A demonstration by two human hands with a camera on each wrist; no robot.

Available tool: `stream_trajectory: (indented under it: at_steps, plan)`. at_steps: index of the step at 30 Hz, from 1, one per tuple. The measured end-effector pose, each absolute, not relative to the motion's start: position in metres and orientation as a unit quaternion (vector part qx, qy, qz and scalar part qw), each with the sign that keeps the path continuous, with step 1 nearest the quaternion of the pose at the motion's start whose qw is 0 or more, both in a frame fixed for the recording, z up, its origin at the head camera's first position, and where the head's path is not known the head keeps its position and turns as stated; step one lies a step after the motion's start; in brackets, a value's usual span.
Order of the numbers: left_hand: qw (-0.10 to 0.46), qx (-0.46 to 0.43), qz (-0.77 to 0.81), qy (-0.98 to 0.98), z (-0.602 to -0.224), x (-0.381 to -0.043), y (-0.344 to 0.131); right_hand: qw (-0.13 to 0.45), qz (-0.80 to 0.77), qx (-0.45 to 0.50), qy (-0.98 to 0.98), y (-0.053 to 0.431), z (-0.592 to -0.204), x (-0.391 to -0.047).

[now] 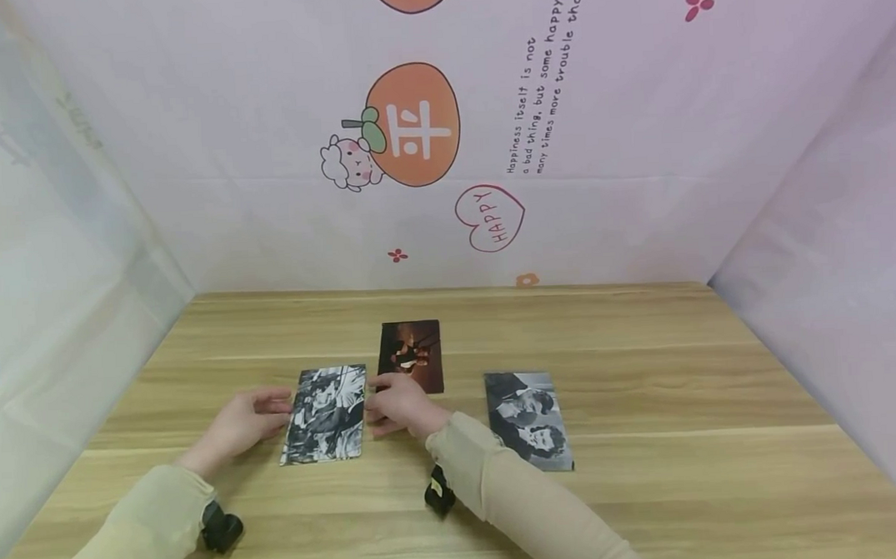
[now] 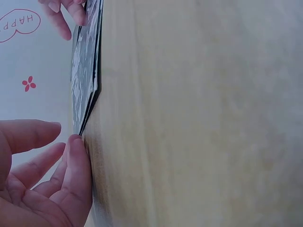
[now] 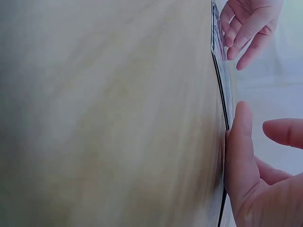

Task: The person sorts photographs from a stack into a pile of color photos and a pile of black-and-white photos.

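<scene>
Left hand: fingers relaxed, gripping nothing, at the 9 o'clock edge of the black-and-white card.
Black-and-white card: between the hands, long axis roughly 1 to 7 o'clock.
Right hand: likewise loose, at its 3 o'clock edge; neither hand clearly nearer.
Dark card: beyond, towards 2 o'clock.

Glossy prints, wood-grain tabletop.

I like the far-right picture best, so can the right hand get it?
Probably yes. The far-right picture lies uncovered along its right side. The right hand would likely have to swing back first, because its sleeve hides the picture's lower-left corner.
</scene>
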State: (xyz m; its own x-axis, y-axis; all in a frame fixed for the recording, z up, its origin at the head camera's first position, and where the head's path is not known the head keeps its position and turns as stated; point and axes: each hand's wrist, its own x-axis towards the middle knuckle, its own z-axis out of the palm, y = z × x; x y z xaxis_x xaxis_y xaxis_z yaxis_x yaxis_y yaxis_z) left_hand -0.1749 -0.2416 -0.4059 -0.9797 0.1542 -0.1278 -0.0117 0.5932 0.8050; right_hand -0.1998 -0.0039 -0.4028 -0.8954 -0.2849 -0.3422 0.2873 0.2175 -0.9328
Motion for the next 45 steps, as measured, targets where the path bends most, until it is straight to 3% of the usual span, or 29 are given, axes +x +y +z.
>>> stream_trajectory:
  at_steps: [19,33,45]
  plan:
    - [0.05,0.06,0.447,0.891,-0.39,-0.17,-0.22,0.21,-0.634,-0.03,0.744,0.012,-0.383,-0.197]
    - [0.054,0.048,0.543,0.836,-0.391,-0.172,-0.182,0.189,-0.648,-0.079,0.734,0.057,-0.375,-0.193]
    - [0.064,0.061,0.573,0.815,-0.387,-0.177,-0.141,0.156,-0.637,-0.036,0.754,0.106,-0.369,-0.186]
